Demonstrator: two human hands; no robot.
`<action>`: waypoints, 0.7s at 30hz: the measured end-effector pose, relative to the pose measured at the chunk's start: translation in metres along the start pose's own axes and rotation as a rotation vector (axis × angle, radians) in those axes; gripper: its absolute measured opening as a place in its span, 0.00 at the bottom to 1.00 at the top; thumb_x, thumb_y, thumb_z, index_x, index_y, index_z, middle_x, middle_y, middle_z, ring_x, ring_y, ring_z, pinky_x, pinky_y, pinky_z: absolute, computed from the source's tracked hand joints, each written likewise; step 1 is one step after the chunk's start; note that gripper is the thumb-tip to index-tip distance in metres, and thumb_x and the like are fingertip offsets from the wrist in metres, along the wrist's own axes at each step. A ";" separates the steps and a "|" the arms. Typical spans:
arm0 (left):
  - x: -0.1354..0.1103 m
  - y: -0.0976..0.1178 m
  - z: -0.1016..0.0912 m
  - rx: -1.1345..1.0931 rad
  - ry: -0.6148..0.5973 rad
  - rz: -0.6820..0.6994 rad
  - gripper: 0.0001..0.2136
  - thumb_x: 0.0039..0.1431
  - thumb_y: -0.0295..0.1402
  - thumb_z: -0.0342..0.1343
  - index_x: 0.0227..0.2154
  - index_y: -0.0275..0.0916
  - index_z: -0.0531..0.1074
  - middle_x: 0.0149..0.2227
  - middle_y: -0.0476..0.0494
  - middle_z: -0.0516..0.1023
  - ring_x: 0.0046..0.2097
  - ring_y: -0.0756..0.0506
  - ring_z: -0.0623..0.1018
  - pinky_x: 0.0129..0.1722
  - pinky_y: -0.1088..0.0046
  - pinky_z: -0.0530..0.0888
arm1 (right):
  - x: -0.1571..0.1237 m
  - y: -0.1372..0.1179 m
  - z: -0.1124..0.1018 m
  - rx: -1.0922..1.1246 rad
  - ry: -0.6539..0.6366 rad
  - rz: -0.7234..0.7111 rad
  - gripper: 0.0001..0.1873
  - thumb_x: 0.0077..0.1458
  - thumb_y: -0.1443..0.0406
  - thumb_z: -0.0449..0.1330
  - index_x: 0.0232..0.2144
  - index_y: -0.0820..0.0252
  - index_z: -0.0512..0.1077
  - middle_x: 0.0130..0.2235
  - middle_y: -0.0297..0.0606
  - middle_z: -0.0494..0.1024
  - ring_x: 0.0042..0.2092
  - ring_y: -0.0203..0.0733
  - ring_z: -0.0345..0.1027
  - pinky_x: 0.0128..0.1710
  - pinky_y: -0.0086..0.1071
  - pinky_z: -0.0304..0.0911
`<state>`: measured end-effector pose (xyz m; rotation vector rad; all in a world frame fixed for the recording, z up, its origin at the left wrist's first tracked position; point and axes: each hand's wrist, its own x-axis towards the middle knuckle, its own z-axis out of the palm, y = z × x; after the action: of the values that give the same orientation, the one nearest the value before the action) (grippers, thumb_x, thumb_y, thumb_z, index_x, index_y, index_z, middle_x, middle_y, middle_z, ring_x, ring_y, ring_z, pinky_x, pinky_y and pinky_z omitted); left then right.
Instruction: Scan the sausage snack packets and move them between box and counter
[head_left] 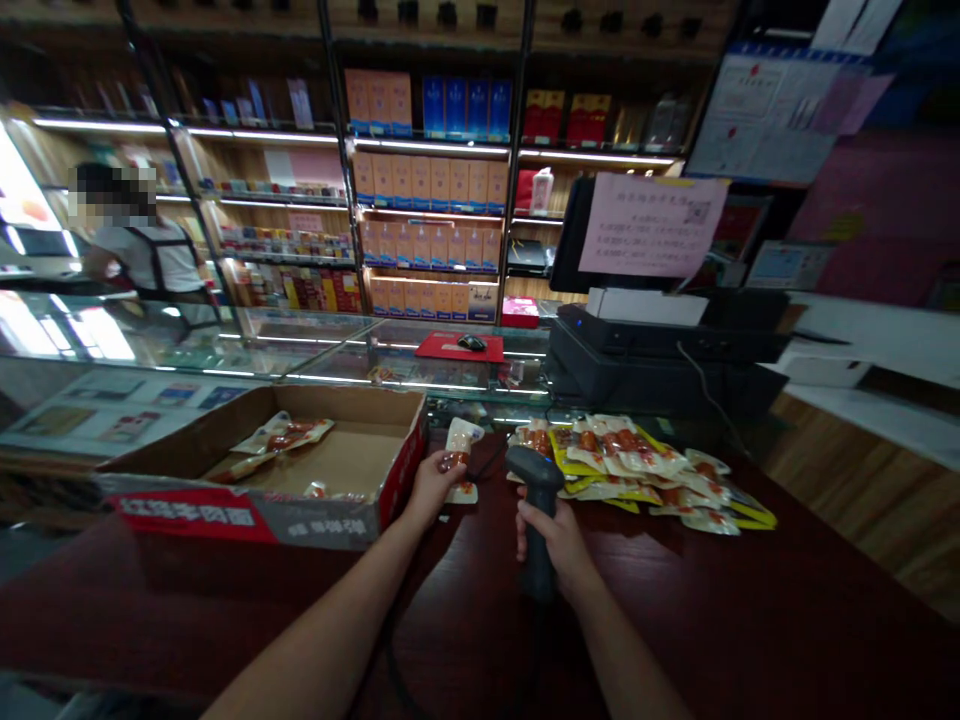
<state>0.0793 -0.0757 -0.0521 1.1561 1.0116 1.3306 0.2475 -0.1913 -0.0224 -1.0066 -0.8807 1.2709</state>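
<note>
My left hand (433, 487) is closed on a small vacuum-sealed snack packet (462, 437) with a brownish filling, just right of a cardboard box. Wrapped round the handle of a dark barcode scanner (537, 500) is my right hand (555, 540); the scanner's head points away from me. To its right lies a pile of similar snack packets (622, 445), some with yellow edges. The open cardboard box (232, 515), red and grey on its front, holds several more packets (281, 437).
A dark red tabletop (480, 620) carries everything near me. Behind it stand a glass counter with a red mouse pad (442, 346), a monitor (574, 235) with a pink sheet, and a black cash drawer (622, 375). A person (161, 260) is at the far left, before stocked shelves.
</note>
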 end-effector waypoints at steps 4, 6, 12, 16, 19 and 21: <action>-0.001 0.018 0.026 -0.099 -0.046 -0.007 0.17 0.35 0.34 0.63 0.31 0.34 0.71 0.26 0.48 0.75 0.26 0.49 0.73 0.28 0.73 0.69 | -0.007 -0.027 -0.011 0.022 0.065 -0.031 0.20 0.39 0.57 0.67 0.32 0.61 0.67 0.17 0.26 0.69 0.15 0.32 0.61 0.13 0.27 0.62; -0.001 0.024 0.048 -0.141 -0.108 -0.030 0.15 0.35 0.33 0.62 0.30 0.34 0.72 0.26 0.48 0.75 0.26 0.49 0.73 0.29 0.72 0.70 | -0.009 -0.040 -0.020 0.022 0.096 -0.054 0.19 0.38 0.57 0.67 0.31 0.61 0.67 0.17 0.26 0.69 0.15 0.32 0.61 0.13 0.27 0.63; 0.015 0.023 0.124 0.038 -0.091 0.011 0.12 0.39 0.31 0.60 0.30 0.34 0.70 0.27 0.45 0.75 0.29 0.47 0.74 0.32 0.72 0.70 | -0.012 -0.060 -0.050 0.018 0.186 -0.116 0.21 0.38 0.57 0.67 0.33 0.61 0.67 0.17 0.26 0.69 0.15 0.32 0.61 0.13 0.27 0.63; 0.020 0.023 0.163 0.434 0.023 0.128 0.15 0.42 0.31 0.59 0.36 0.36 0.67 0.34 0.40 0.75 0.37 0.43 0.75 0.37 0.70 0.68 | -0.015 -0.065 -0.062 0.035 0.211 -0.129 0.20 0.39 0.58 0.67 0.34 0.60 0.66 0.17 0.26 0.70 0.15 0.32 0.61 0.13 0.27 0.63; 0.015 0.024 0.177 0.695 0.032 0.162 0.14 0.46 0.34 0.57 0.37 0.38 0.66 0.36 0.37 0.75 0.41 0.39 0.75 0.40 0.66 0.66 | -0.018 -0.066 -0.067 0.047 0.223 -0.132 0.20 0.39 0.57 0.67 0.33 0.60 0.66 0.17 0.26 0.69 0.15 0.32 0.61 0.13 0.26 0.62; 0.011 0.024 0.181 0.842 0.044 0.178 0.13 0.48 0.38 0.56 0.36 0.38 0.67 0.36 0.35 0.75 0.43 0.36 0.74 0.42 0.63 0.64 | -0.019 -0.066 -0.070 0.052 0.227 -0.141 0.20 0.39 0.57 0.67 0.32 0.61 0.66 0.17 0.26 0.69 0.15 0.32 0.61 0.13 0.26 0.62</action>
<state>0.2538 -0.0737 0.0036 1.8742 1.6032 1.0731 0.3334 -0.2193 0.0173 -1.0079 -0.7263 1.0330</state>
